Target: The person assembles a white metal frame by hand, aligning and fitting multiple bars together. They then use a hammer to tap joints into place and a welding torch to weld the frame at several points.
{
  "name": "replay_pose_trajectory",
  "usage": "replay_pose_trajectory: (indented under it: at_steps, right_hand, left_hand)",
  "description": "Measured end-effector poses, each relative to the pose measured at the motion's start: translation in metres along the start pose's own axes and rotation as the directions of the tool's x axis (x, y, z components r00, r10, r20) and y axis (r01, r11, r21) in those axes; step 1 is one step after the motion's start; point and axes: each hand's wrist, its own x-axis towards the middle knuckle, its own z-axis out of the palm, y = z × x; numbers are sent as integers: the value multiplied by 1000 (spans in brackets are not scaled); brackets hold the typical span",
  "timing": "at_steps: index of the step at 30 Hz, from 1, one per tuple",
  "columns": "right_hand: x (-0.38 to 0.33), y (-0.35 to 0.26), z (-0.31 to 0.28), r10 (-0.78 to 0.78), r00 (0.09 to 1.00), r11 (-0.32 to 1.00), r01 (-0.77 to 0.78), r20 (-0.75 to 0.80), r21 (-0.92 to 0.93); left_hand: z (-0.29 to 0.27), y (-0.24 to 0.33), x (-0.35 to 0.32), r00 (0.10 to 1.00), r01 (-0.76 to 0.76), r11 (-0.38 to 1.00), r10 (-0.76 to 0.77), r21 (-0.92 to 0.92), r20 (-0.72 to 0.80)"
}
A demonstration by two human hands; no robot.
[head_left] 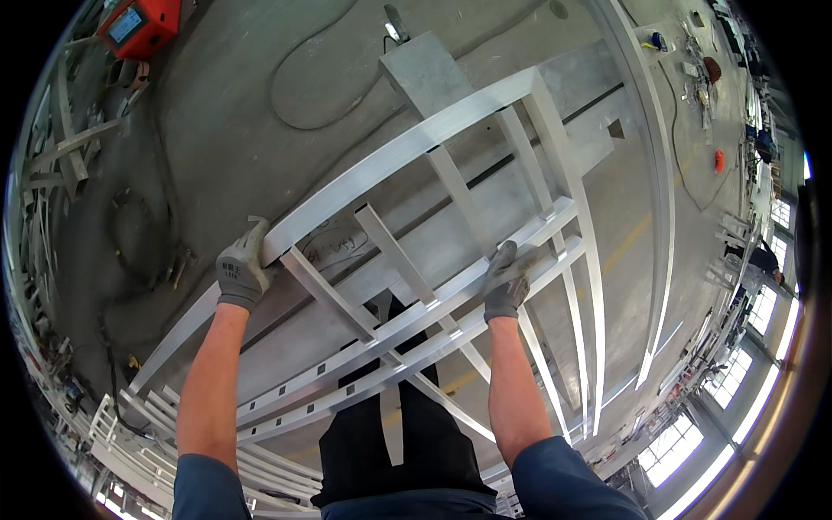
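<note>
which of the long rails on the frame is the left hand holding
The left hand grips the outermost long rail, the far one; the right hand holds the slotted pair of rails nearer the body.

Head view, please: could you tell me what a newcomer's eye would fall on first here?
First the big silvery metal frame of rails and crossbars, slanting across the middle above the grey floor. Next, the two grey-gloved hands on it: the left hand grips the upper rail's left part, the right hand holds the lower double rail. A red machine sits at the upper left.
</note>
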Motion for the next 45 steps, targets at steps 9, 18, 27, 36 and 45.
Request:
replay_pose_trajectory:
  at_steps: [9, 18, 27, 36, 45]
  right_hand:
    - [7, 1, -7, 81, 997, 996, -82, 13, 38]
    - [5, 10, 8, -37, 997, 993, 29, -68, -117]
    - [5, 20, 17, 64, 998, 994, -65, -17, -93]
    - [19, 43, 32, -140, 984, 980, 122, -108, -159]
    - [15, 2, -7, -30, 999, 998, 31, -26, 57]
  left_hand:
    - [1, 5, 3, 993, 80, 997, -80, -6, 90]
    - [1, -7, -1, 997, 29, 999, -31, 26, 67]
    - [-2, -7, 1, 997, 60, 997, -61, 41, 37]
    - [-6, -1, -4, 999, 46, 999, -46, -12, 27]
    - [0, -7, -3, 997, 46, 998, -44, -38, 58]
